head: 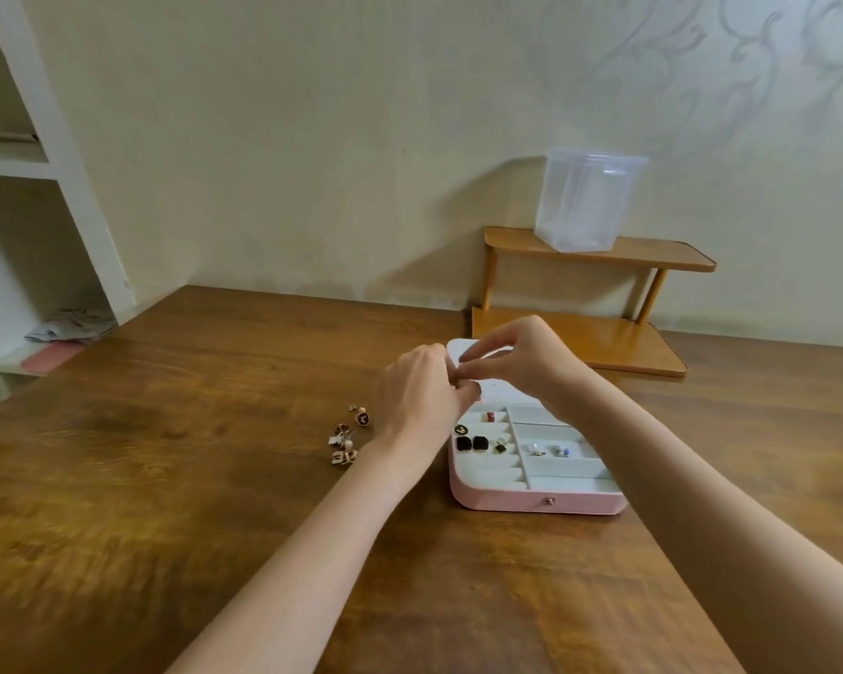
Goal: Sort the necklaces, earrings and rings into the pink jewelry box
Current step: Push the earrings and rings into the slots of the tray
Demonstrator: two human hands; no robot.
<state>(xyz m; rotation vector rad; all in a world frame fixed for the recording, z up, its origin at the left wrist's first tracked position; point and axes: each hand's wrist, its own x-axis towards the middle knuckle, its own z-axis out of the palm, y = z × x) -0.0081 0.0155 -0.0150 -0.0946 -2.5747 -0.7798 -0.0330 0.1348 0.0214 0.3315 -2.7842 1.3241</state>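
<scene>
The pink jewelry box [536, 501] lies open on the wooden table, its white lid [458, 350] tilted back behind my hands. Its white tray holds black square earrings [472, 444], a red ring [490, 417] and small studs [551, 450]. My left hand [422, 391] and my right hand [521, 362] meet above the box's far left corner, fingertips pinched together on something too small to make out. A loose pile of gold and pearl earrings [345, 442] lies on the table left of the box, beside my left wrist.
A two-tier wooden rack [599, 294] stands behind the box against the wall, with a clear plastic container [585, 201] on its top shelf. White shelves [35, 265] with papers stand at the far left. The wooden table [191, 479] spreads left and toward me.
</scene>
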